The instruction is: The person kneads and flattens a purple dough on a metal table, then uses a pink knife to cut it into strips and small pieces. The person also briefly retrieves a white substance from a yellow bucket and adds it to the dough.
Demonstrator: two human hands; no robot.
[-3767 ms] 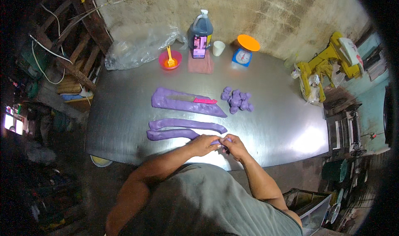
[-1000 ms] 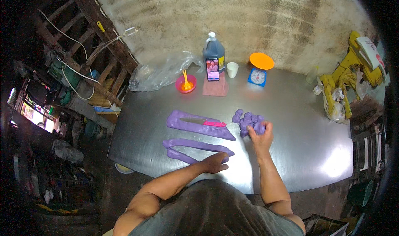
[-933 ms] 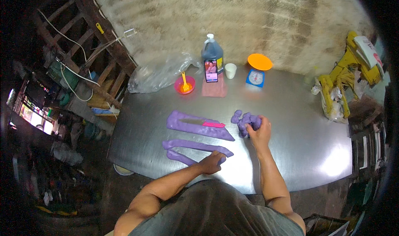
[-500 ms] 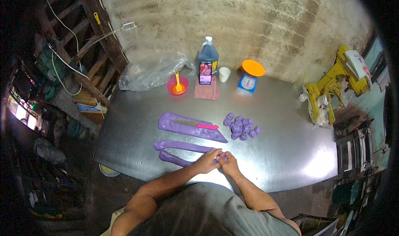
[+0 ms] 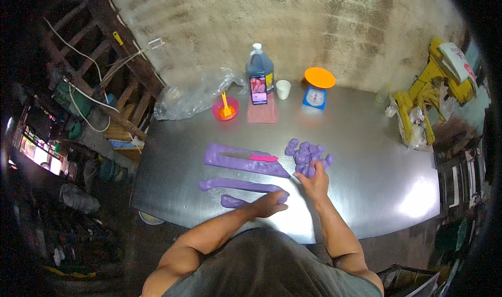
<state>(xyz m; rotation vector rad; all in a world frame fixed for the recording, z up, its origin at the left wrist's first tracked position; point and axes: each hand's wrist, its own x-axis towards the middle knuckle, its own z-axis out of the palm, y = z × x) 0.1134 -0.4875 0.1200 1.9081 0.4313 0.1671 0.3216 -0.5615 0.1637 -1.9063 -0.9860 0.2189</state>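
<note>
My left hand (image 5: 269,204) is closed around a strip of purple dough (image 5: 228,202) near the table's front edge, and a bit of dough shows past its fingers. Just beyond it lies a longer purple dough strip (image 5: 238,184). My right hand (image 5: 315,186) reaches to a pile of purple dough balls (image 5: 304,153), its thumb and forefinger spread apart at the near side of the pile. Farther back, a broad slab of purple dough (image 5: 235,162) carries a knife with a pink handle (image 5: 264,158).
On the metal table (image 5: 361,140) stand a pink bowl (image 5: 219,115) with an orange brush, a phone (image 5: 258,90) against a dark jug (image 5: 260,64), a pink cloth (image 5: 262,115), a white cup (image 5: 283,90) and a blue scale (image 5: 315,98). Yellow equipment (image 5: 405,111) is at right.
My hands have parted from their meeting point near the front edge. The right has moved away to the dough balls, while the left stays with the dough strip, whose visible part is shorter.
</note>
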